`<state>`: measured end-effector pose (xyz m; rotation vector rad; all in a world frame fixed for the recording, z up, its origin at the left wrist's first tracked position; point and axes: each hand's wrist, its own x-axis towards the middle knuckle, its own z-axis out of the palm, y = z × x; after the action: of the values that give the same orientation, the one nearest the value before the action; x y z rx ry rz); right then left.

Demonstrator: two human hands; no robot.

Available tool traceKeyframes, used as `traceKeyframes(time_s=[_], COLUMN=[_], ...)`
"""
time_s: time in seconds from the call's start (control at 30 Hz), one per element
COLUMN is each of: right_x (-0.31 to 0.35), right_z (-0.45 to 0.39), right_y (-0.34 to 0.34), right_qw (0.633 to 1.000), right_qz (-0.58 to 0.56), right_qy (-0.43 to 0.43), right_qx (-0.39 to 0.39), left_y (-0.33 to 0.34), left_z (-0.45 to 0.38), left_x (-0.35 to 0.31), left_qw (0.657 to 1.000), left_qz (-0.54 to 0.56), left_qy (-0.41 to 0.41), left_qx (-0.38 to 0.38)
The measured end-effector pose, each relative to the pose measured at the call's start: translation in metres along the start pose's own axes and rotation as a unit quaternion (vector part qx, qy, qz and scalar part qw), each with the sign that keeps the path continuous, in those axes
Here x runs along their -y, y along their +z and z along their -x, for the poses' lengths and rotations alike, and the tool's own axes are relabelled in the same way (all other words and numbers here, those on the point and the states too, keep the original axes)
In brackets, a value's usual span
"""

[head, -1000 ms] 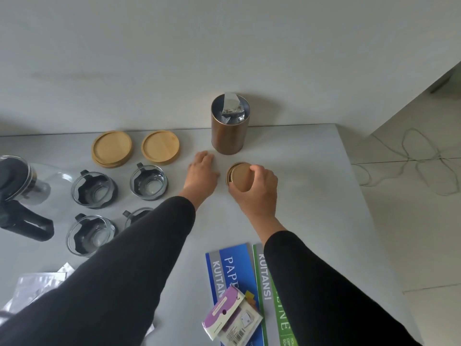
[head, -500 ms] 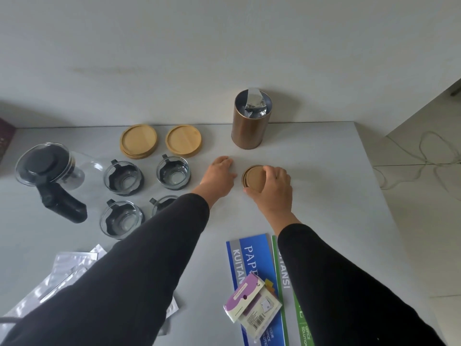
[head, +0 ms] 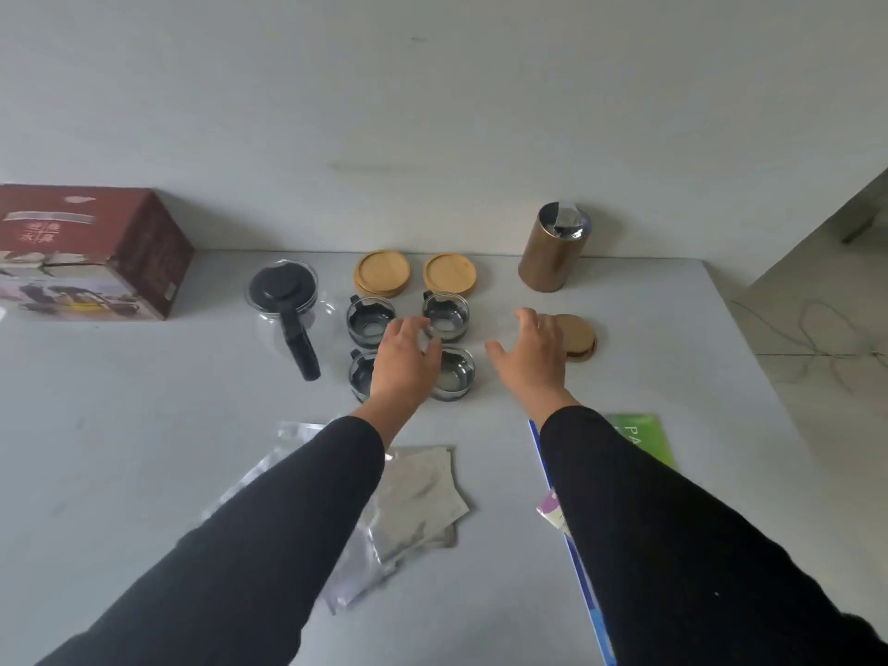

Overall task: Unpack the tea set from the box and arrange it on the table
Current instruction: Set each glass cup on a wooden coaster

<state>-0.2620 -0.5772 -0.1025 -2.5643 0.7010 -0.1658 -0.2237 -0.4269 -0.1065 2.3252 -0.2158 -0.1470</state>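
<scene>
Both hands hang above the grey table [head: 144,425] with fingers loose and spread, and neither holds anything. Left hand [head: 403,360] hovers over the group of four small glass cups with dark holders: it hides part of the near left cup [head: 360,374] and the edge of the near right cup [head: 454,374], while the far left cup [head: 370,322] and far right cup [head: 446,315] stand just behind its fingertips. Whether it touches a cup, I cannot tell. Right hand [head: 531,355] is just beside the round wooden lid [head: 576,336], which lies flat on the table in front of the open copper-coloured tea canister [head: 552,249].

Behind the cups lie two round bamboo coasters, the left coaster [head: 382,273] and the right coaster [head: 449,274]. At the left of the cups stands the glass teapot with black lid and handle [head: 286,305], and further left the dark red cardboard box [head: 91,252]. Near the person lie silver foil bags [head: 413,497] and a green booklet [head: 641,437].

The set looks to me nearly all unpacked, so only arranging remains. The risk is the glass: the cups stand close together, so a hand coming down carelessly could knock one against another or tip it, and a sleeve could sweep the teapot handle
</scene>
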Motion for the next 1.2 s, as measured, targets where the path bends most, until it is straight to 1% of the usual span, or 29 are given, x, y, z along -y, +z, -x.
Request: traceKeyframes(time_s=[0.1, 0.17, 0.27, 0.33, 0.4, 0.53, 0.67, 0.73, 0.83, 0.97, 1.2], right_x=[0.032, 0.047, 0.059, 0.062, 0.062, 0.061, 0.055, 0.051, 0.048, 0.047, 0.056], right_z=[0.025, 0.038, 0.05, 0.051, 0.048, 0.031, 0.009, -0.004, -0.026, -0.049, -0.073], right_y=[0.013, 0.022, 0.033, 0.037, 0.04, 0.047, 0.05, 0.05, 0.048, 0.054, 0.073], right_qw=[1.0, 1.0, 0.999, 0.999, 0.999, 0.999, 0.998, 0.998, 0.998, 0.998, 0.991], right_qz=[-0.007, -0.003, 0.0, 0.004, 0.009, 0.025, 0.034, 0.037, 0.036, 0.026, -0.005], right_qy=[0.001, -0.009, -0.01, -0.007, -0.003, -0.001, 0.002, 0.0, -0.001, -0.002, -0.021], right_qx=[0.018, 0.025, 0.034, 0.037, 0.036, 0.042, 0.045, 0.042, 0.042, 0.064, 0.13], left_y=[-0.03, -0.046, -0.06, -0.063, -0.061, -0.054, -0.043, -0.04, -0.042, -0.048, -0.051], left_z=[0.028, 0.041, 0.052, 0.052, 0.046, 0.028, 0.01, 0.004, 0.002, 0.001, -0.004], left_x=[0.042, 0.069, 0.101, 0.113, 0.118, 0.119, 0.116, 0.114, 0.114, 0.111, 0.107], left_qw=[0.999, 0.997, 0.988, 0.979, 0.968, 0.942, 0.92, 0.908, 0.897, 0.887, 0.868], left_qz=[-0.012, -0.019, -0.041, -0.069, -0.103, -0.152, -0.119, -0.127, -0.129, -0.139, -0.155], left_qy=[-0.034, -0.066, -0.129, -0.173, -0.219, -0.3, -0.362, -0.384, -0.39, -0.388, -0.405], left_qx=[-0.018, -0.044, -0.073, -0.077, -0.058, 0.02, 0.088, 0.114, 0.16, 0.206, 0.243])
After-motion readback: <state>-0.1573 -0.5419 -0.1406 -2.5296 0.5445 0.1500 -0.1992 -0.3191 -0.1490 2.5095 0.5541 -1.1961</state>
